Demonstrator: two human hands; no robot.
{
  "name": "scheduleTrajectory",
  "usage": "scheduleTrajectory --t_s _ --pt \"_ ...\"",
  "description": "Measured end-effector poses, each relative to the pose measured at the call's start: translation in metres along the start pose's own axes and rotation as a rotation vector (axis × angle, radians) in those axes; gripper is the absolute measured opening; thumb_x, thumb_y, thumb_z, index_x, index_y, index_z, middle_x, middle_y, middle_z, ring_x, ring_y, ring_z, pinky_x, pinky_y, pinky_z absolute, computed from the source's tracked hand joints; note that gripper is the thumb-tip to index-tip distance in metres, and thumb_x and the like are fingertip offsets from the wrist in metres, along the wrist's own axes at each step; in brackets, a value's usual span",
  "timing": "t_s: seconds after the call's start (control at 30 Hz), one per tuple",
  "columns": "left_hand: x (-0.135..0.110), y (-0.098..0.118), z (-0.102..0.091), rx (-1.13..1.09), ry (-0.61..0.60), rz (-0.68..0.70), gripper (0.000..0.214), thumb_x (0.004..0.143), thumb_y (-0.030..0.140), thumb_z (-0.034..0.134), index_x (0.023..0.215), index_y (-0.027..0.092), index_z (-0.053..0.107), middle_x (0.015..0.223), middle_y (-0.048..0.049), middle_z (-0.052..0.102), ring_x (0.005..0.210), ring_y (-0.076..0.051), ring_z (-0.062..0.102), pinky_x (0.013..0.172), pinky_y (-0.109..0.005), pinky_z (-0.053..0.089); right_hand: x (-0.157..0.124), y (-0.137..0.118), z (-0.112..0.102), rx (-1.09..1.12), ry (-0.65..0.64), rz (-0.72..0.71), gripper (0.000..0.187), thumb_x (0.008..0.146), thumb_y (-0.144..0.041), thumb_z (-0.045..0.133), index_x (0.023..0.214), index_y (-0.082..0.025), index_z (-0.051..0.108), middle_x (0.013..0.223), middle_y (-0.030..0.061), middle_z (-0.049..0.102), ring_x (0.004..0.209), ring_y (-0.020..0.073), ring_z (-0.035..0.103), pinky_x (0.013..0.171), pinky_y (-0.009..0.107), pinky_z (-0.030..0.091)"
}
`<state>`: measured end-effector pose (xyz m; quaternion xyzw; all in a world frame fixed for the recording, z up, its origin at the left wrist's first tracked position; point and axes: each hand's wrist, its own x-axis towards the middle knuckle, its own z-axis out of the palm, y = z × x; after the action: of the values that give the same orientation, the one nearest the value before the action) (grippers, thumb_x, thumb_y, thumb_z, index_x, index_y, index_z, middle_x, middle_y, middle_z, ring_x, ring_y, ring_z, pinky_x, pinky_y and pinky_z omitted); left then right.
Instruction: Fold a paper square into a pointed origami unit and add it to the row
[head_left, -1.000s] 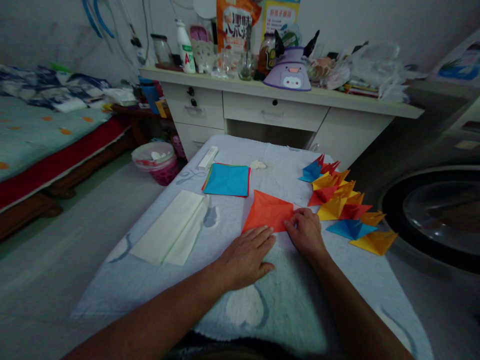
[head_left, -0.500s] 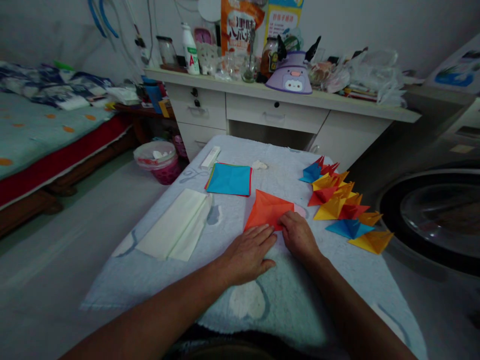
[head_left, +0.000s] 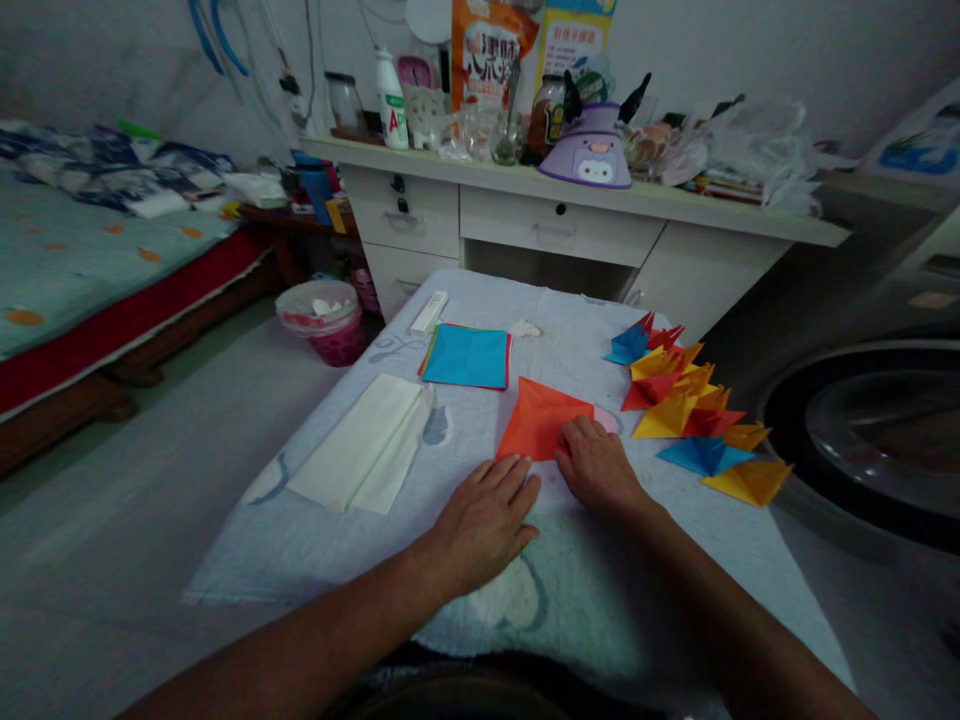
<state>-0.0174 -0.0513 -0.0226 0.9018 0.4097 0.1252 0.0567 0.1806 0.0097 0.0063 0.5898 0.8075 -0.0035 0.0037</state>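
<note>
An orange folded paper [head_left: 538, 416] lies on the cloth-covered table [head_left: 585, 590]. My left hand [head_left: 484, 520] lies flat on the cloth with fingers stretched out, fingertips touching the paper's near edge. My right hand [head_left: 598, 466] presses down on the paper's near right corner, fingers together and flat. A row of folded paper pieces [head_left: 694, 410] in blue, red, yellow and orange lies to the right. A stack of square coloured sheets [head_left: 468, 357], blue on top, sits beyond the orange paper.
Folded white cloth or paper [head_left: 367, 446] lies on the table's left. A white tube [head_left: 429, 312] rests at the far edge. Behind stand a cluttered white desk [head_left: 570, 215], a pink bin [head_left: 322, 320], a bed [head_left: 90, 270] left, and a washing machine door [head_left: 877, 430] right.
My right hand slid left along the orange paper's near edge toward my left hand. My left hand drew back slightly. The view shifted a little.
</note>
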Motion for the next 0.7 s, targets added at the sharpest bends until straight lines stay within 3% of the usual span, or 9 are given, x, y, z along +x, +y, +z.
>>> scheduleTrajectory --t_s 0.3,0.57,0.7 --pt "-0.025 -0.006 -0.006 0.003 0.056 -0.118 0.052 0.09 0.045 0.058 0.136 0.024 0.047 0.147 -0.0081 0.048 0.136 -0.027 0.04 0.109 -0.046 0.035 0.0 -0.023 -0.001 -0.008 0.029 0.167 0.058 0.085 -0.066 0.048 0.111 -0.015 0.058 0.112 0.0199 0.058 0.103 0.0347 0.051 0.079 0.044 0.04" --pt "-0.029 -0.003 -0.016 0.006 0.089 -0.184 0.036 0.089 0.036 0.06 0.121 0.019 0.057 0.13 -0.0104 0.06 0.121 -0.028 0.052 0.101 -0.046 0.042 0.001 -0.03 0.004 0.009 0.094 0.226 0.069 0.081 -0.075 0.044 0.11 -0.014 0.058 0.11 0.0213 0.059 0.103 0.0374 0.052 0.081 0.047 0.039" --pt "-0.024 0.002 -0.016 -0.022 0.082 -0.075 0.031 0.092 0.031 0.056 0.12 0.019 0.057 0.127 -0.0094 0.062 0.119 -0.026 0.053 0.101 -0.043 0.042 0.001 -0.029 0.006 0.028 0.105 0.227 0.069 0.08 -0.075 0.045 0.109 -0.014 0.058 0.11 0.0212 0.058 0.103 0.0378 0.052 0.081 0.048 0.039"
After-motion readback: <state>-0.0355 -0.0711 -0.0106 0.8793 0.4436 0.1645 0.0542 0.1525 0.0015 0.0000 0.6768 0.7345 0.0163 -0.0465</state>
